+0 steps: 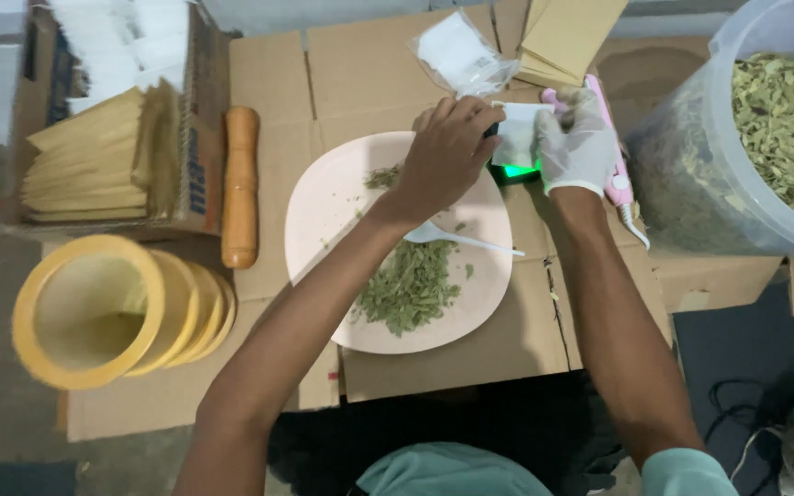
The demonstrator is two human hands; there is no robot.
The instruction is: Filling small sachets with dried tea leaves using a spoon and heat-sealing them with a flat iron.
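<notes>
1. Left hand [448, 156] bare, right hand [579, 138] gloved; both pinch a small white sachet [518, 133] between them, held just above a scale with a green-lit display [515, 172].
2. Judgement: keep the sachet mouth upright and level, grip only the edges, so nothing spills onto the scale.
3. Pink plate [323, 211] sits under the left forearm, with a heap of dried green leaf [409, 289] and a white plastic spoon [457, 237] on it.
4. Pink sealer tool [616, 174] lies just beside the right hand.
5. Surface is flattened cardboard [360, 73]. Left: wooden roller [240, 184], yellow tape rolls [94, 312], box of tan envelopes [94, 156]. Right: clear tub of dried leaf [765, 138].
6. Floor is dark; cables at lower right.
</notes>
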